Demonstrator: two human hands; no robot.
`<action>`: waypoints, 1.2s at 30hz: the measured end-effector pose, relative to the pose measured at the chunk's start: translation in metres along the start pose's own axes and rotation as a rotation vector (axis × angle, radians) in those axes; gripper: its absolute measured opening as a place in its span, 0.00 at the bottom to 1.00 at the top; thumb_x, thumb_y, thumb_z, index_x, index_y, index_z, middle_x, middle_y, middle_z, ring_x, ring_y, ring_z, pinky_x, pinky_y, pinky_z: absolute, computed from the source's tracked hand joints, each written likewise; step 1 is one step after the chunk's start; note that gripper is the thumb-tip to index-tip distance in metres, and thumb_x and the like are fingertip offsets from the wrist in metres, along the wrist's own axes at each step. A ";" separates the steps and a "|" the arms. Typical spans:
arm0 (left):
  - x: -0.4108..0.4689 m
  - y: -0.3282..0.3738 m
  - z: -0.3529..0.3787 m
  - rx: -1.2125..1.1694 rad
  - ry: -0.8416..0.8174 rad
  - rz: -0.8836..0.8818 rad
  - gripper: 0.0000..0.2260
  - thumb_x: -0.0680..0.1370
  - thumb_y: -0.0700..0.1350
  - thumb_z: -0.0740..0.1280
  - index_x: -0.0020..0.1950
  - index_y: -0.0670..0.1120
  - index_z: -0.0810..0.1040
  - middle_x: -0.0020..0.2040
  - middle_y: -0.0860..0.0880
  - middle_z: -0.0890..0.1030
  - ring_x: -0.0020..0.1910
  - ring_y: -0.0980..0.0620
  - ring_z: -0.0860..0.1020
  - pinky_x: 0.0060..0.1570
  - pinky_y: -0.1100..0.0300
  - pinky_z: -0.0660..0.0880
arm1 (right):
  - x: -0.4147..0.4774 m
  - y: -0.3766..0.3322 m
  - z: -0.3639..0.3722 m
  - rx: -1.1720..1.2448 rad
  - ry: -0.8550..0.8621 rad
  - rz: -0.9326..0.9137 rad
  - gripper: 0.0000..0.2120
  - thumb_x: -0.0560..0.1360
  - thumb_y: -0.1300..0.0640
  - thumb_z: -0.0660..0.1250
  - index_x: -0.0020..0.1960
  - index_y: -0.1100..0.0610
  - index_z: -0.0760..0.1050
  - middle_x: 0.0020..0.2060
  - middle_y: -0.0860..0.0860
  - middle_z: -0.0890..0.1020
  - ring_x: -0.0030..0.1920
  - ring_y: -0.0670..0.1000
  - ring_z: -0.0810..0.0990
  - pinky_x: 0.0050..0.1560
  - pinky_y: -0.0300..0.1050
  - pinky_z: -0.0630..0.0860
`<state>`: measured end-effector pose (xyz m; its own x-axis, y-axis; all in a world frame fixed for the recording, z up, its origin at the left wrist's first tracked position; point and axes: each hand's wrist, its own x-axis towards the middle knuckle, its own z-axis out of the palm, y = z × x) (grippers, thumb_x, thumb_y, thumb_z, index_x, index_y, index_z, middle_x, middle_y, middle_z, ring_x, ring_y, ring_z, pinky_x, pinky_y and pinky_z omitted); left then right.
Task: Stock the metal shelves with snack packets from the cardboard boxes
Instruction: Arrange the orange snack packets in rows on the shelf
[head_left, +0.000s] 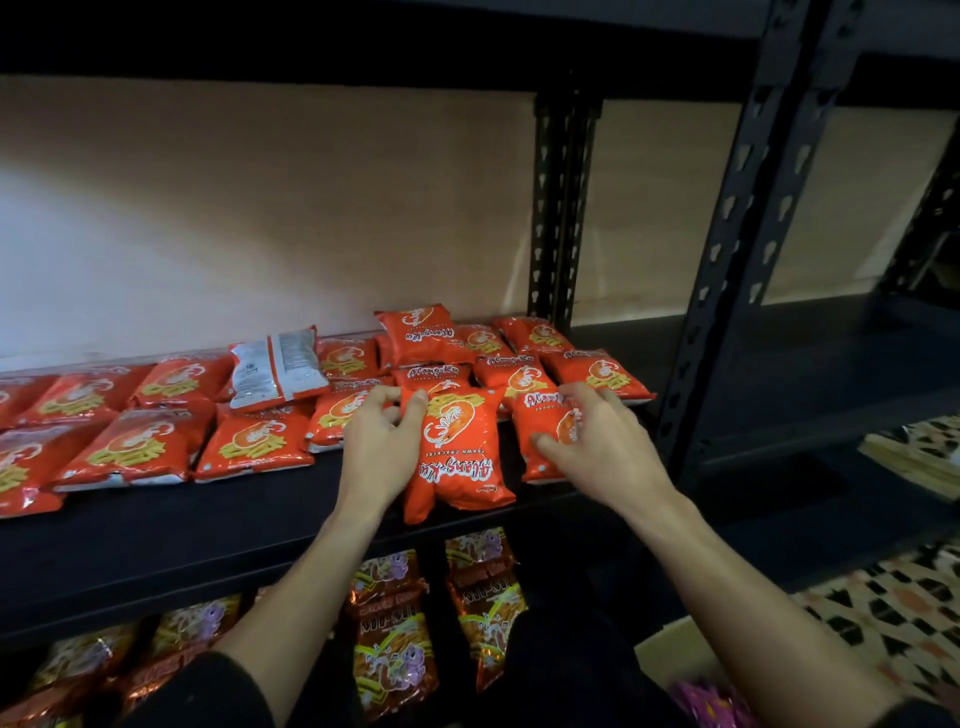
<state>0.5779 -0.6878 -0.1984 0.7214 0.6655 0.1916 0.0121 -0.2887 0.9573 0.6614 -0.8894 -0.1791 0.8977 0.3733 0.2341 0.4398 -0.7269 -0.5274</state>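
Packets (252, 441) crowd one shelf (208, 519): left grip (382, 447) pinches one upside-down packet (460, 457), right grip (597, 447) holds a second packet (543, 421); one white-backed packet (278, 369) lies behind.

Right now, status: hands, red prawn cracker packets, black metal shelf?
Left hand pinches the upside-down red prawn cracker packet on the black metal shelf. Right hand grips the neighbouring red packet. One white-backed packet lies face down on the row, left.

Shelf (156, 535): prawn cracker packets (254, 441) lie on it in rows, left to right, toward the back.
Below the shelf: other snack packets (389, 644).
Cardboard box (670, 649): lower right, before the shelf.
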 end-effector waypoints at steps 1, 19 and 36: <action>-0.001 0.000 0.000 -0.020 0.008 -0.002 0.10 0.80 0.54 0.66 0.54 0.48 0.74 0.44 0.48 0.85 0.41 0.50 0.85 0.45 0.45 0.82 | 0.004 0.000 -0.007 0.018 0.015 -0.010 0.35 0.72 0.43 0.73 0.75 0.49 0.65 0.68 0.53 0.72 0.65 0.56 0.74 0.60 0.53 0.76; 0.020 0.007 0.002 0.019 -0.009 0.028 0.13 0.80 0.54 0.66 0.56 0.46 0.75 0.44 0.48 0.85 0.41 0.52 0.84 0.37 0.56 0.80 | 0.043 0.021 -0.011 -0.413 -0.019 -0.024 0.33 0.82 0.46 0.58 0.80 0.60 0.51 0.78 0.66 0.56 0.76 0.65 0.59 0.75 0.57 0.58; 0.035 0.015 -0.007 0.252 -0.006 0.070 0.16 0.79 0.56 0.66 0.59 0.46 0.76 0.48 0.47 0.83 0.46 0.49 0.82 0.49 0.47 0.80 | 0.075 -0.010 -0.032 -0.203 0.009 0.112 0.24 0.81 0.47 0.58 0.70 0.62 0.68 0.66 0.64 0.74 0.65 0.64 0.73 0.65 0.60 0.73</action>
<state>0.5985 -0.6638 -0.1760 0.7305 0.6340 0.2537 0.1335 -0.4969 0.8575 0.7251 -0.8725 -0.1297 0.9410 0.2794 0.1911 0.3331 -0.8647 -0.3760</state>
